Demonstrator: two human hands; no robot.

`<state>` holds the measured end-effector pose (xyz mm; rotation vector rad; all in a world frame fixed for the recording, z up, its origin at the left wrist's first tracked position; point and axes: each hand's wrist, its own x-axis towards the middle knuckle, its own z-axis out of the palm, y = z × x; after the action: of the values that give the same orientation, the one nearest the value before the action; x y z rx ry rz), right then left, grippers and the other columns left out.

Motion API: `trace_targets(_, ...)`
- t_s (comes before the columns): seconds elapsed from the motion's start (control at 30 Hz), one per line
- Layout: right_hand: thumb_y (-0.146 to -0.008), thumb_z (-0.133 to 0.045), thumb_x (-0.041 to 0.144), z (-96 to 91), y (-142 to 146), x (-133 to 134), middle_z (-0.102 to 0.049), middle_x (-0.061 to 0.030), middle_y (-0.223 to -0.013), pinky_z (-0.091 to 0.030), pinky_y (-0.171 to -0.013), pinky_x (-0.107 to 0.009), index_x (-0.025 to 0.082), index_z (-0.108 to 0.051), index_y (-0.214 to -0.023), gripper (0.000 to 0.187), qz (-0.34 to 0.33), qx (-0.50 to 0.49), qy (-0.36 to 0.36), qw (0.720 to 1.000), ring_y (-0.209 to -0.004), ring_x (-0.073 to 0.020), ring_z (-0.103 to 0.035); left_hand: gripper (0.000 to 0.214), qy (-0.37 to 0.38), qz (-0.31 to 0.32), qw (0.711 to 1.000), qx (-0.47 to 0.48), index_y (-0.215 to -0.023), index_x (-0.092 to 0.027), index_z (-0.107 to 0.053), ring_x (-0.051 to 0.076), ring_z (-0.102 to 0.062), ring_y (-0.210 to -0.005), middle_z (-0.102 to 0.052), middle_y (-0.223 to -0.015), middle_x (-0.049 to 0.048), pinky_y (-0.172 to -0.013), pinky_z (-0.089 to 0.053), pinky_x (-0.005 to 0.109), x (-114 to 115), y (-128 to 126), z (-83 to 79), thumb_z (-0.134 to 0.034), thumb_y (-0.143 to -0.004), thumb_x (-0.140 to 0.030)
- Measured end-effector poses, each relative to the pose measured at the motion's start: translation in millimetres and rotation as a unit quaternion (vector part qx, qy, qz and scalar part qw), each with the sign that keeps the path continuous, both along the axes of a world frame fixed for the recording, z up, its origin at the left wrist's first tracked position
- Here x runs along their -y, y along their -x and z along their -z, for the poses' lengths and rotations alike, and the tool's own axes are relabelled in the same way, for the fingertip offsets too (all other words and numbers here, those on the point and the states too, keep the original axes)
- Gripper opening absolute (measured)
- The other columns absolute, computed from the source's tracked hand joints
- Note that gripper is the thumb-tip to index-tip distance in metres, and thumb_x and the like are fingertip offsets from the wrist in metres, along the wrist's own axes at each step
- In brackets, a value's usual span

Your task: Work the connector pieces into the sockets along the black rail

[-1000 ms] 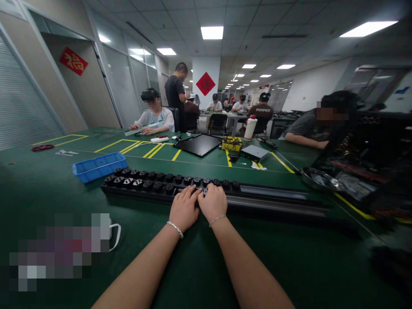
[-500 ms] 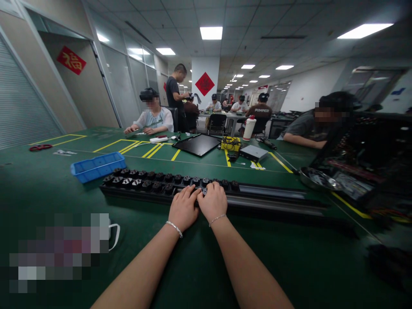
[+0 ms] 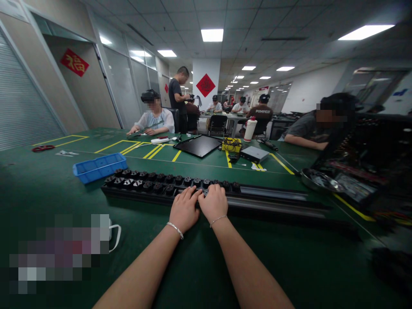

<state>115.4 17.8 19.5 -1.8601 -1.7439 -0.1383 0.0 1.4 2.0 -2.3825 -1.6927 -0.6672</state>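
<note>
A long black power strip housing [image 3: 141, 195] lies across the table, with two channels side by side. Several black socket modules [image 3: 157, 188] sit in rows along its left and middle parts; a few look silvery on top. My left hand [image 3: 185, 210] rests on the near channel, fingers bent over it. Close beside it, my right hand [image 3: 213, 204] has its fingers curled down onto the same channel. The fingertips of both hands meet around a socket module [image 3: 205, 192], mostly hidden by them. To the right, bare metal strips [image 3: 277, 206] show in the channels.
A blue plastic bin [image 3: 100, 167] stands behind the housing's left end. Farther back lie a black flat panel [image 3: 198, 146], a yellow box with cables [image 3: 231, 144] and a grey box [image 3: 255, 153]. A metal bowl [image 3: 322, 180] stands right. Other people sit around the table.
The view has shifted very slightly. Both hands stay in the same place on the housing, with no clear movement of the module.
</note>
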Motion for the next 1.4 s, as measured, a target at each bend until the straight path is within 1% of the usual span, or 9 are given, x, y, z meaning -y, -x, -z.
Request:
trace_targets(0.43,-0.073,-0.049,0.023,-2.4,0,0,-0.059,-0.0143,-0.096,-0.036,-0.085,-0.034,0.011,-0.060,-0.088,0.022,-0.003,0.020,-0.005,1.000,-0.092,-0.0256,-0.048,0.057,0.009,-0.007,1.000,0.001,-0.128,-0.028,-0.047,0.021,-0.036,-0.127,-0.044,-0.138,0.0018,-0.101,-0.032,0.037,1,-1,-2.0,-0.052,-0.072,-0.019)
trace_targets(0.6,-0.073,-0.048,0.021,-2.3,-1,1,-0.059,-0.0139,-0.095,-0.036,-0.085,-0.032,0.011,-0.059,-0.088,0.021,-0.003,0.024,0.001,1.000,-0.093,-0.0248,-0.049,0.058,0.004,-0.004,1.000,-0.003,-0.129,-0.028,-0.046,0.021,-0.036,-0.128,-0.044,-0.139,0.0013,-0.101,-0.032,0.037,0,0,-0.4,-0.052,-0.072,-0.018)
trace_targets(0.73,-0.074,-0.050,0.026,0.7,-4,5,-0.061,-0.0112,-0.095,-0.035,-0.085,-0.032,0.015,-0.058,-0.090,0.021,0.018,0.000,-0.004,1.000,-0.093,-0.0234,-0.051,0.059,0.005,-0.003,1.000,-0.007,-0.129,-0.027,-0.046,0.021,-0.036,-0.128,-0.043,-0.139,0.0016,-0.101,-0.032,0.037,1,-1,-0.6,-0.051,-0.071,-0.018)
trace_targets(0.87,-0.072,-0.054,0.032,2.0,-10,8,-0.062,-0.0117,-0.093,-0.033,-0.086,-0.035,0.015,-0.057,-0.091,0.026,0.055,-0.017,-0.019,0.998,-0.094,-0.0244,-0.053,0.061,0.003,-0.001,1.000,-0.011,-0.129,-0.026,-0.045,0.021,-0.036,-0.128,-0.042,-0.140,0.0020,-0.101,-0.032,0.037,0,0,-1.4,-0.050,-0.070,-0.016)
trace_targets(1.1,-0.072,-0.053,0.032,1.8,-14,8,-0.062,-0.0102,-0.091,-0.033,-0.085,-0.034,0.016,-0.056,-0.088,0.023,0.052,-0.006,-0.009,0.999,-0.093,-0.0235,-0.053,0.063,0.003,-0.002,1.000,-0.011,-0.130,-0.026,-0.045,0.021,-0.036,-0.128,-0.042,-0.140,0.0017,-0.100,-0.032,0.038,0,0,-0.1,-0.050,-0.068,-0.016)
trace_targets(1.4,-0.073,-0.051,0.030,2.4,-12,12,-0.061,-0.0101,-0.090,-0.033,-0.084,-0.034,0.017,-0.055,-0.089,0.020,0.056,-0.002,-0.026,0.998,-0.092,-0.0238,-0.053,0.063,0.003,-0.005,1.000,-0.007,-0.129,-0.026,-0.045,0.021,-0.035,-0.128,-0.043,-0.139,0.0021,-0.101,-0.031,0.037,1,0,-0.6,-0.049,-0.068,-0.015)
